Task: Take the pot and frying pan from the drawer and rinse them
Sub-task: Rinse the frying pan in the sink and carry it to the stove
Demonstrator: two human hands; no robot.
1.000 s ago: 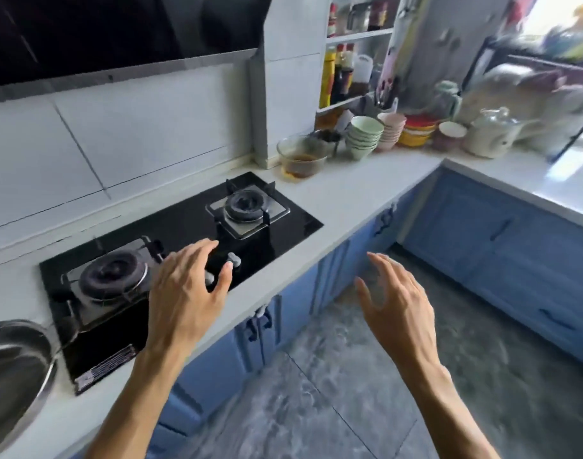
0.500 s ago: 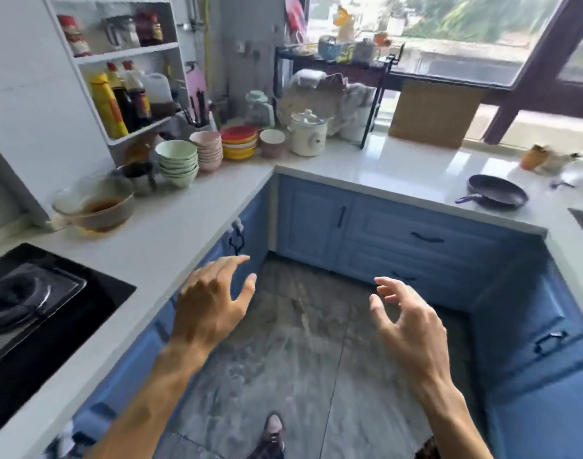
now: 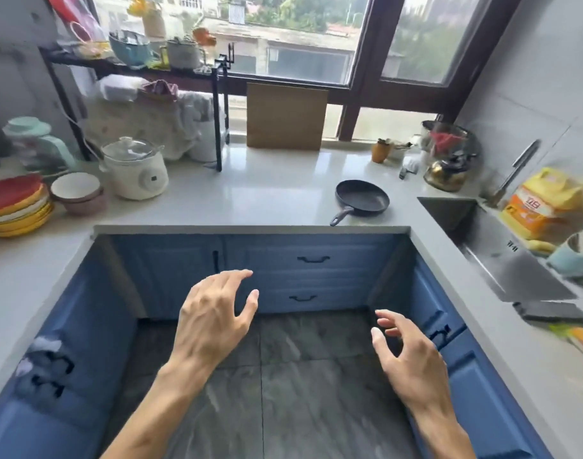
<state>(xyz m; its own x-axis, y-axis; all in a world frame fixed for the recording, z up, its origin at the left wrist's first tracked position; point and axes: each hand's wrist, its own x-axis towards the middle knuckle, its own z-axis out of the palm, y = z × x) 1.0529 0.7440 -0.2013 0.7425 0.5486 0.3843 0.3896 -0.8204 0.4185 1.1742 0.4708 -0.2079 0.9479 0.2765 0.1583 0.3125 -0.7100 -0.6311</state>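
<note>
Head view, left to right. Stack of red and yellow plates [image 3: 15, 207] is sitting at far left on the white countertop [image 3: 250, 190], two nested bowls [image 3: 78, 193] just beside it, then a white electric cooker with glass lid [image 3: 136, 172]. A black rack [image 3: 141, 69] is standing behind, holding pots and cloths. A wooden board [image 3: 286, 115] is leaning upright against the window sill. Left hand [image 3: 214, 321] is hovering palm down over the grey floor, fingers spread and loosely curled, gripping nothing. Two closed blue drawers [image 3: 311, 276] with black handles are showing just beyond its fingertips. Frying pan [image 3: 362, 198] is lying on the countertop near the front edge, left of the sink: small, round, black, dark matte inside, short handle pointing toward the front left. Right hand [image 3: 409, 362] is hanging lower, fingers half curled, thumb apart, holding nothing. Steel sink [image 3: 502, 256] is sitting at right, tap behind it, yellow-orange bag [image 3: 545, 202] on its far side. Pot from the task: cannot tell which item it is.
</note>
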